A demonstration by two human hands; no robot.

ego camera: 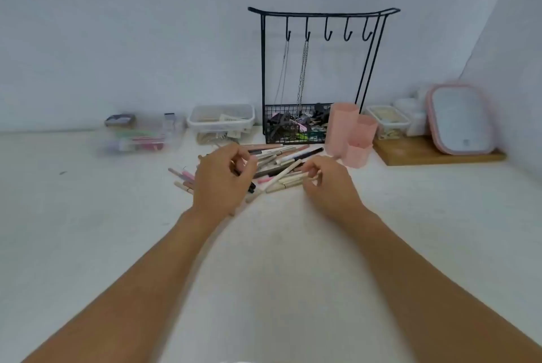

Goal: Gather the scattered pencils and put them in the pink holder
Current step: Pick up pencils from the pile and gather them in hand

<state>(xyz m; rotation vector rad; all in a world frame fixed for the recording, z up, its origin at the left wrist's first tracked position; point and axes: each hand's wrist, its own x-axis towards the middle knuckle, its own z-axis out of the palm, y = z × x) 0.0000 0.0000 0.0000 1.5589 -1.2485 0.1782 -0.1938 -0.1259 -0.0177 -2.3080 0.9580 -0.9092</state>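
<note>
Both bare forearms reach forward from the near edge of the white table [88, 245], converging on a heap of pencils [281, 157] that lies toward the far edge, in front of a black wire rack [316, 75].

The left hand [221, 179] is palm down with the wrist slightly cocked, its back toward the camera. Its fingers [243, 157] are curled narrow over the left side of the heap, and a dark pencil [251, 186] shows under the palm; whether the fingers actually grip it or only rest on it cannot be told. More pencils stick out to the left of this hand on the table.

The right hand [328, 183] is also palm down, angled inward. Its thumb and fingers are pinched narrow around the near ends of pale cream pencils [289, 179] on the right side of the heap.

The pink holder [350, 133] stands upright just right of the heap and beside the rack's basket, its compartments stepped in height; no pencils rise above its rims.

Along the far edge sit clear plastic boxes [221, 119], and toward the far right corner a pink-rimmed mirror [460, 119] leans on a wooden board [434, 154]. Two chains [302, 75] hang from the rack's hooks. Small labels in the boxes are too blurred to read.
</note>
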